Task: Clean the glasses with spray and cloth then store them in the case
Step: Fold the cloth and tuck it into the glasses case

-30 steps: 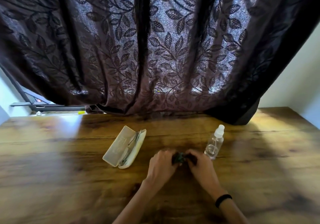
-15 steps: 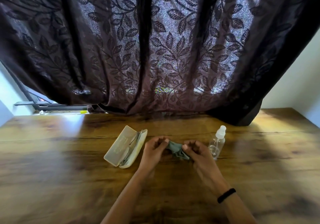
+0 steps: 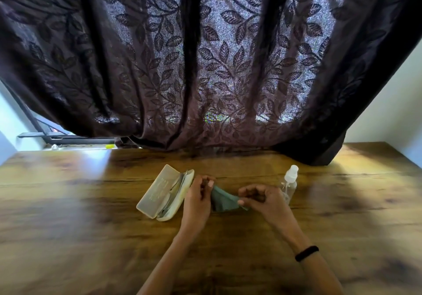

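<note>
A grey-green cloth (image 3: 221, 200) is stretched between my two hands just above the wooden table (image 3: 91, 214). My left hand (image 3: 198, 200) pinches its upper left corner. My right hand (image 3: 262, 200) pinches its lower right edge. To the left lies a cream glasses case (image 3: 157, 192), open, with the folded glasses (image 3: 174, 190) resting inside it. A clear spray bottle (image 3: 289, 184) with a white cap stands upright just behind my right hand.
A dark leaf-patterned curtain (image 3: 205, 66) hangs over the far edge of the table. A white wall (image 3: 392, 102) rises at the right. A window sill (image 3: 68, 140) shows at the far left under the curtain.
My hands have drawn apart and risen slightly, and the cloth, bunched between them before, is now spread open. The case and bottle have not moved.
</note>
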`<action>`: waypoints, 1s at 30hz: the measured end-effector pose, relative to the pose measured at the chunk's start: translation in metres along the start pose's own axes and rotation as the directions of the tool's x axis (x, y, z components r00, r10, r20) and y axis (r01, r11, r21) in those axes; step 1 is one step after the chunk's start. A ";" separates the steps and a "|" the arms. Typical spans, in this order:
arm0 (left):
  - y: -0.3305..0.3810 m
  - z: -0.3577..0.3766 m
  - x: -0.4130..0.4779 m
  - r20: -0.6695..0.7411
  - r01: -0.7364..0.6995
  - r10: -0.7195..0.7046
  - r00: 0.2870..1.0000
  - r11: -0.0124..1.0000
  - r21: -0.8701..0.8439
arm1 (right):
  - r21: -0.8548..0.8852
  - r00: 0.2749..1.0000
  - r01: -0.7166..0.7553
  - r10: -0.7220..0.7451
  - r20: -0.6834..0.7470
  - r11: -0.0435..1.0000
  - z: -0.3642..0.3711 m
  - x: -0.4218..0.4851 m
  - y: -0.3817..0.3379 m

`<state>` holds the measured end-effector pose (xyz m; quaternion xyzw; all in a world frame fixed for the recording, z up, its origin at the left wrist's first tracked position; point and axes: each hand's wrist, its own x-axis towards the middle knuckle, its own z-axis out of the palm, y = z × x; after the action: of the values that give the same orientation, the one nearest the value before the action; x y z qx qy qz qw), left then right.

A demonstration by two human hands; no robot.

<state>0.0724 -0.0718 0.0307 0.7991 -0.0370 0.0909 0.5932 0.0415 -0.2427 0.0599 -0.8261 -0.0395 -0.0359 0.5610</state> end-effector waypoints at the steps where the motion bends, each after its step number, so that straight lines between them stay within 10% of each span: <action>1: 0.000 -0.001 0.001 -0.007 -0.015 0.015 1.000 1.000 0.009 | -0.048 0.999 -0.006 0.008 0.049 0.999 -0.002 0.001 -0.001; 7: 0.001 -0.008 0.001 -0.009 -0.100 0.101 0.995 0.993 0.066 | -0.256 0.982 0.048 0.001 0.191 0.966 -0.010 0.002 0.001; 13: 0.003 -0.011 0.004 0.009 -0.135 0.135 0.991 0.984 0.114 | -0.377 1.000 0.003 -0.002 0.003 0.926 0.006 0.003 0.010; 25: 0.009 -0.022 0.011 0.418 -0.301 0.235 0.878 0.949 0.099 | -0.096 0.966 0.167 -0.143 0.216 0.981 0.029 0.009 0.012; 30: 0.014 -0.037 0.012 0.342 -0.322 0.255 0.905 0.933 0.157 | -0.208 0.981 0.163 -0.137 0.136 0.964 0.018 0.014 0.009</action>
<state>0.0785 -0.0403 0.0566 0.8469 -0.2401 0.0523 0.4716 0.0567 -0.2287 0.0466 -0.8779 -0.1315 -0.0328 0.4592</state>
